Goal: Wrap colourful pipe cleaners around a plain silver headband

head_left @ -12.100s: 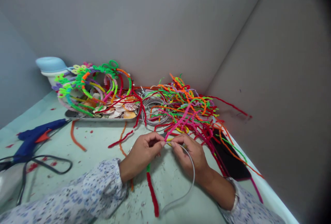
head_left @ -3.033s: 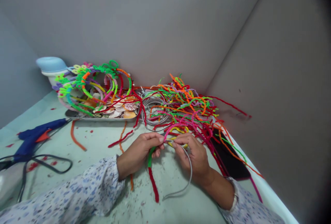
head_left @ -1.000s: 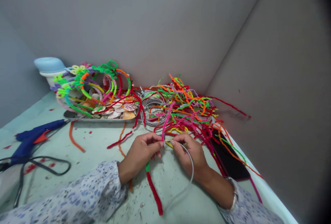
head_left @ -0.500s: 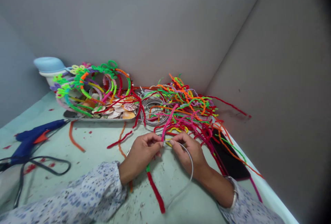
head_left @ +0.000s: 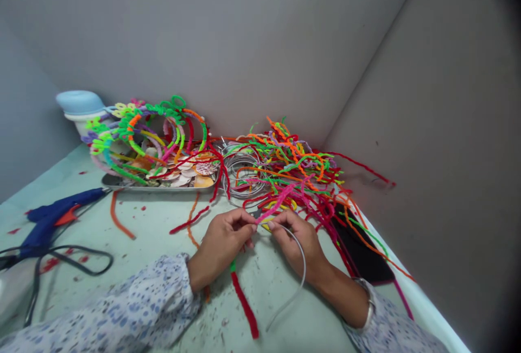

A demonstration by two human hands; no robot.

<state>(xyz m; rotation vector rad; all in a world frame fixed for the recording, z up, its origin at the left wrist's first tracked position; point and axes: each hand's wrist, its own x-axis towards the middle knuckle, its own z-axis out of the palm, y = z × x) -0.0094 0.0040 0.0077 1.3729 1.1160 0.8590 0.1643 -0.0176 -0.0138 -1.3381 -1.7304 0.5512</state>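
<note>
My left hand (head_left: 230, 231) pinches a pink pipe cleaner (head_left: 279, 201) where it meets a thin grey wire, its free end pointing up and right. Below that hand hangs a red length of pipe cleaner (head_left: 245, 307) with a green part at its top; its upper end is hidden by the fingers. Close by on the right, my right hand (head_left: 299, 241) is closed on the grey wire (head_left: 303, 266), which curves down over the table and ends in the air or on the surface; I cannot tell which.
A heap of colourful pipe cleaners (head_left: 285, 152) lies behind my hands, beside a coil of wire (head_left: 232, 176). Left are a tray of shells (head_left: 163, 188), several decorated hoops (head_left: 134, 125), a blue-lidded container (head_left: 81, 104) and a blue glue gun (head_left: 52, 217). A phone (head_left: 364, 255) lies right.
The pink pipe cleaner's free end has swung from nearly upright down to the right, over my right fingers. Both hands stay almost in place, and the wire's loop has shifted slightly right.
</note>
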